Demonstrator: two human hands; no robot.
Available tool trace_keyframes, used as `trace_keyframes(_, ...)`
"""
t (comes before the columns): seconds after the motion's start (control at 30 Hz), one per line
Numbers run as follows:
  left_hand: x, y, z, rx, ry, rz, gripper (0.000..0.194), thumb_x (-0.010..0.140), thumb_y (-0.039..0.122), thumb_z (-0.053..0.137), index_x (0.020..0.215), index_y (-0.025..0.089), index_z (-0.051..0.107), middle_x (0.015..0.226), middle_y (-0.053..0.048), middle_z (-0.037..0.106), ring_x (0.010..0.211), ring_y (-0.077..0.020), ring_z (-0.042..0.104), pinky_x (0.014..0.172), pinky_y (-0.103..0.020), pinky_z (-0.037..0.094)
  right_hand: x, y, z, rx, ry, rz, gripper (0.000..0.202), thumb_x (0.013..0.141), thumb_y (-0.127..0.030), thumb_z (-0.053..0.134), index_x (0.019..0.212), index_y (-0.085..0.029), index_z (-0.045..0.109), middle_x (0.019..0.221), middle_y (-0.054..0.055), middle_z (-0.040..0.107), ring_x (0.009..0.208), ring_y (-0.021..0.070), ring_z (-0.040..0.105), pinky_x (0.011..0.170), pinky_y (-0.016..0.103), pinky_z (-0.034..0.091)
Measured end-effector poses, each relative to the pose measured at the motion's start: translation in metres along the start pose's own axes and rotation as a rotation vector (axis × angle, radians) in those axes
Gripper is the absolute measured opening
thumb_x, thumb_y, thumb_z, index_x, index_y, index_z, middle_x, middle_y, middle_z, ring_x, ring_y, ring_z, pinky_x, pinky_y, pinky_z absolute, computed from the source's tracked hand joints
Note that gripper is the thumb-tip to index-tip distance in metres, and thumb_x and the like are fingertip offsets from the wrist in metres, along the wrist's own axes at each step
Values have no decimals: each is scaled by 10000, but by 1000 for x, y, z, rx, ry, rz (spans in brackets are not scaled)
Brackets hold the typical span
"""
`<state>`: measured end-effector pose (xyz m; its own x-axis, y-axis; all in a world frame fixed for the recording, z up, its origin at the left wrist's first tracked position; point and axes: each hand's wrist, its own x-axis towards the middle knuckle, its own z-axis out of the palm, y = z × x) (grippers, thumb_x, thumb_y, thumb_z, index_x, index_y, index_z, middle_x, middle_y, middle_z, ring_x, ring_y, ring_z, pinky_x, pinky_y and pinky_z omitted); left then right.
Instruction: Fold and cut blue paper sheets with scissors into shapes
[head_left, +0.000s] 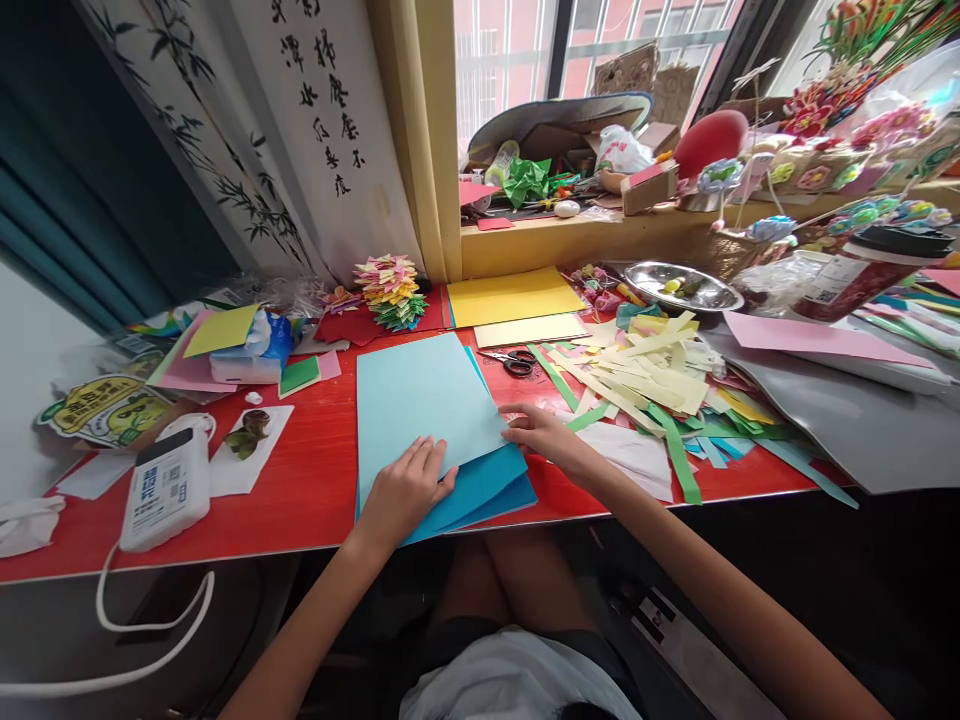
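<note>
A light blue sheet of paper (416, 390) lies over darker blue sheets (480, 488) at the front of the red table. My left hand (405, 488) rests flat on the light sheet's lower part, fingers stretched out. At that sheet's right corner, my right hand (544, 437) has its thumb and fingers closed on the edge. The lower edge of the light sheet slants up to the right, showing the darker blue beneath. Behind my right hand lie black-handled scissors (517, 363), beside a heap of cut paper strips (637, 365).
Yellow paper (514, 297) and a folded-paper ornament (390, 292) sit at the back. A white power bank (166, 490) with a cable, a tissue pack (253, 355) and paper scraps are on the left. A metal dish (684, 287) and lidded cup (874, 272) stand right.
</note>
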<state>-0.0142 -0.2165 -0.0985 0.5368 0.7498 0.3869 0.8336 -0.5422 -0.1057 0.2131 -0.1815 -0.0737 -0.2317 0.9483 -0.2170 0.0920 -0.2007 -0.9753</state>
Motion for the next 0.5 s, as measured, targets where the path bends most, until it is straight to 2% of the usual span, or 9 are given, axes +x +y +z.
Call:
trace_keyframes(0.17,3,1,-1,107,5,120,357,900,139,339,1161,92,579,1119,-155,648,1047,-298,608,745,-386,576,-1,-5,-1,35,-31,34,423,773,-292,597,1176,-199,511,804,15,579,658,114,560,615,249,520)
trace_keyframes(0.27,1,-4,-2,113,36,86,401,889,47,288,1177,92,564,1098,-146,660,994,-266,640,656,-319,591,-8,-7,0,-2,-17,56,478,788,-396,590,1220,-221,482,857,34,598,724,148,582,658,288,540)
trace_keyframes(0.37,-3,-6,-7,119,152,19,407,901,51,295,1239,108,514,1100,-143,660,949,-242,660,649,-292,590,-20,-8,2,-71,23,26,495,804,-509,547,1221,-248,492,1024,54,620,923,202,596,812,336,508)
trace_keyframes(0.43,-6,-1,-15,141,251,27,441,901,56,319,1324,125,425,1142,-140,641,1009,-241,636,740,-307,580,-29,-10,2,-168,121,-78,493,818,-557,506,1194,-240,527,1191,63,578,1116,236,526,959,368,418)
trace_keyframes(0.5,-7,10,-24,166,319,70,490,899,60,338,1382,140,340,1161,-132,632,1050,-236,615,804,-313,563,-38,-14,0,-171,173,-131,532,838,-609,423,1202,-237,533,1248,62,562,1196,248,479,1009,380,371)
